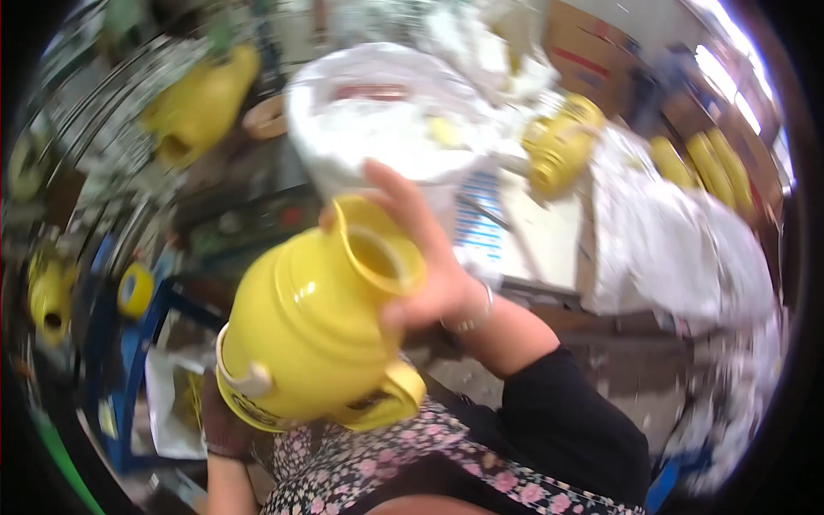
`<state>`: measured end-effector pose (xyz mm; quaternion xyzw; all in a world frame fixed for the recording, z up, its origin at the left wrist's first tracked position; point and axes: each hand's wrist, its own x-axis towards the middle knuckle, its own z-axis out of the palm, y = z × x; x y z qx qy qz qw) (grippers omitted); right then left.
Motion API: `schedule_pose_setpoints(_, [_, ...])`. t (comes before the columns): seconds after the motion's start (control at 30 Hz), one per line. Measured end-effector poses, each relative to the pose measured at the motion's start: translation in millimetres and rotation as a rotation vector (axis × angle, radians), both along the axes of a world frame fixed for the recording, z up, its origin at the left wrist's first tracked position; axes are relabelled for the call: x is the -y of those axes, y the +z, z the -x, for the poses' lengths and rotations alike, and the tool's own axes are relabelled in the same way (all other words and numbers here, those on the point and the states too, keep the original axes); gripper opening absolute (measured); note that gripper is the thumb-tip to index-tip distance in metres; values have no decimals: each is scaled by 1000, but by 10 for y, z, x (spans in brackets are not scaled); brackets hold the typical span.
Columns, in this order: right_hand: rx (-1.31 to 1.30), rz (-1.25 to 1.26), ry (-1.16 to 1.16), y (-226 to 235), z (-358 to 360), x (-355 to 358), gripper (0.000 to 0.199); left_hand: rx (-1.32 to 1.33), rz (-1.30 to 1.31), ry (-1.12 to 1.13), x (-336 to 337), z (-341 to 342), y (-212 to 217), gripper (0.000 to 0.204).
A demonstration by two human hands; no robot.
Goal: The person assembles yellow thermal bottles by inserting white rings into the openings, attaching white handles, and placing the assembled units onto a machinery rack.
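The tilted jug is grasped by its mouth, at one o'clock, by the right hand, probably for steadiness; whether the left hand, at seven o'clock, grips cannot be told.

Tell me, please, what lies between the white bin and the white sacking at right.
Head view: at least one yellow vessel, a pale board, a blue-patterned surface.

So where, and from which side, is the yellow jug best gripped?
Probably by the handle, from the near right: it sticks out that way from the wide, rounded body of the tilted jug. The right hand is up at the mouth, so the handle looks free to grasp.
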<state>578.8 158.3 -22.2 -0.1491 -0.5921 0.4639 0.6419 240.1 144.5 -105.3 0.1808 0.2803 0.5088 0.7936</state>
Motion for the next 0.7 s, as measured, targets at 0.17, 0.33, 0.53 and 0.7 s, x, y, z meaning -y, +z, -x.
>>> schedule_pose_setpoints(0.17, [-287,537,-399,-680,-1283,385,65,-411,-442,-76,39,-789,444,44])
schedule_pose_setpoints(0.33, [-869,370,-776,-1185,-2367,1260,51,-685,-947,-497,141,-1138,682,57])
schedule_pose_setpoints(0.53, [-788,440,-792,-879,-2838,213,49,-713,-586,-225,119,-631,416,50])
schedule_pose_setpoints(0.7, [-560,459,-737,-851,-3547,-508,45,-1321,-604,23,587,195,53,44])
